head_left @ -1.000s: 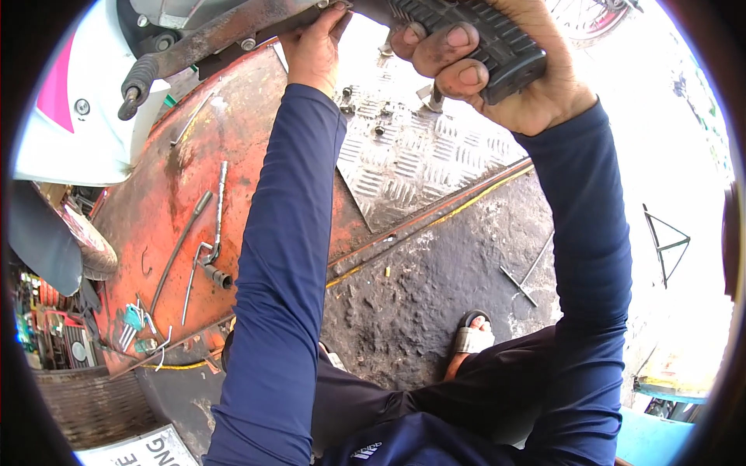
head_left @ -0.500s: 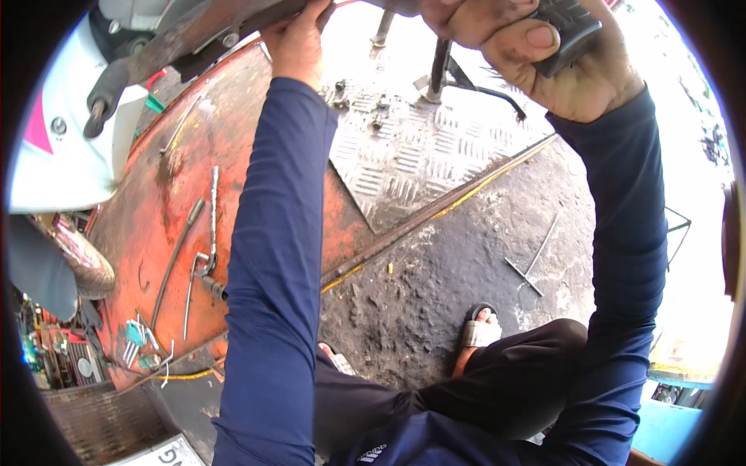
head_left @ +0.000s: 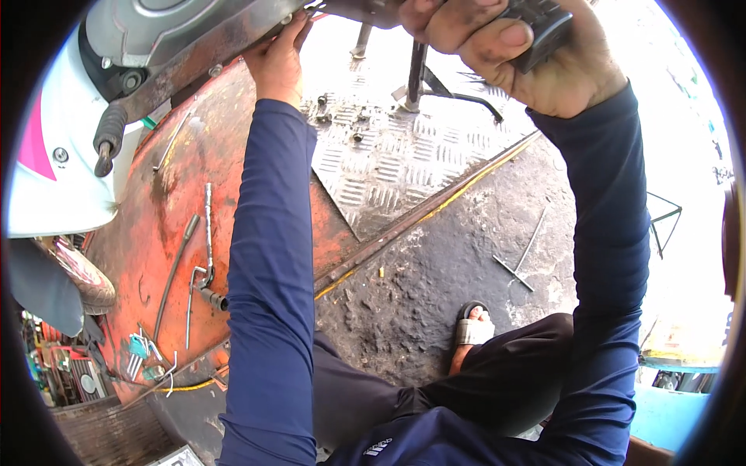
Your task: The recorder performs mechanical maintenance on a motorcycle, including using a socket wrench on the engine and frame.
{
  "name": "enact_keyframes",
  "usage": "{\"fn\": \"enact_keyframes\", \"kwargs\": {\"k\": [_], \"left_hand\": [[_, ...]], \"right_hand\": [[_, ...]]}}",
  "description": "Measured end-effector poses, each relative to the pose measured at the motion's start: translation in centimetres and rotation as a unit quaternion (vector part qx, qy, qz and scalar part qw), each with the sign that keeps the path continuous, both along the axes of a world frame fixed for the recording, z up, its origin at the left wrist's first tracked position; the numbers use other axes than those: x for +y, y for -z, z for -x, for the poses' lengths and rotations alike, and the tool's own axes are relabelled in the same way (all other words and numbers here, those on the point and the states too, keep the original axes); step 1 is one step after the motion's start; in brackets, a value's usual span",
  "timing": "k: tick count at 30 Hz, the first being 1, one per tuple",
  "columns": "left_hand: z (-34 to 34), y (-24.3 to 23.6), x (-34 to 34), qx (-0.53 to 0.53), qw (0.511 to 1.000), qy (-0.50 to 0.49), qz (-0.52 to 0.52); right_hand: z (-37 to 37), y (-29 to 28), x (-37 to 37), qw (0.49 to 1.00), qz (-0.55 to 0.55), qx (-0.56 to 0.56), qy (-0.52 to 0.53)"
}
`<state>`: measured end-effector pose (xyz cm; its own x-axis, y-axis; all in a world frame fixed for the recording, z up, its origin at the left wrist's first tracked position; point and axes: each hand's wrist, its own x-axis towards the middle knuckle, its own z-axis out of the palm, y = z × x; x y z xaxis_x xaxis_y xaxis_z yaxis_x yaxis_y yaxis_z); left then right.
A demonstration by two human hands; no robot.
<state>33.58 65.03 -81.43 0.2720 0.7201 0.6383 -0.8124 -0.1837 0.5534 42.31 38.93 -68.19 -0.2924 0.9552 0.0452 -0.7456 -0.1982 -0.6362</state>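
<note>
At the top of the view is the underside of a motorbike, with a grey engine cover (head_left: 179,35) and a rusty, dirty bar (head_left: 183,74) ending in a ribbed rubber foot peg (head_left: 111,128). My left hand (head_left: 278,68) reaches up against this underside. Its thumb and fingers close together at a small part by the bar, which I cannot make out. Up at the right, my right hand (head_left: 536,66) wraps its grease-stained fingers round a black ribbed piece (head_left: 544,33). The far end of that piece is cut off by the frame edge.
Under the bike, a stand leg (head_left: 417,74) rests on a metal tread plate (head_left: 388,155) holding small loose parts (head_left: 357,124). Several tools, including a socket wrench (head_left: 207,256), lie on the orange platform (head_left: 175,210). A T-shaped rod (head_left: 522,260) is on the dark floor. Another person's shoe (head_left: 85,276) shows left.
The view has shifted slightly, so more of the engine cover shows at upper left. Both hands keep their places at the bike, and my right hand still grips the black ribbed piece.
</note>
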Motion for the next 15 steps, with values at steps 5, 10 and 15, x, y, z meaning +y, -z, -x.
{"fn": "enact_keyframes", "kwargs": {"k": [5, 10, 15], "left_hand": [[-0.5, 0.5, 0.7, 0.006, 1.0, 0.018, -0.003], [-0.4, 2.4, 4.7, 0.023, 0.994, 0.105, 0.019], [1.0, 2.1, 3.3, 0.025, 0.981, 0.19, 0.019]], "right_hand": [[0.9, 0.6, -0.1, 0.998, -0.042, 0.043, 0.017], [2.5, -0.5, -0.4, 0.994, -0.059, 0.08, 0.054], [2.5, 0.0, 0.8, 0.992, -0.096, 0.08, 0.026]]}}
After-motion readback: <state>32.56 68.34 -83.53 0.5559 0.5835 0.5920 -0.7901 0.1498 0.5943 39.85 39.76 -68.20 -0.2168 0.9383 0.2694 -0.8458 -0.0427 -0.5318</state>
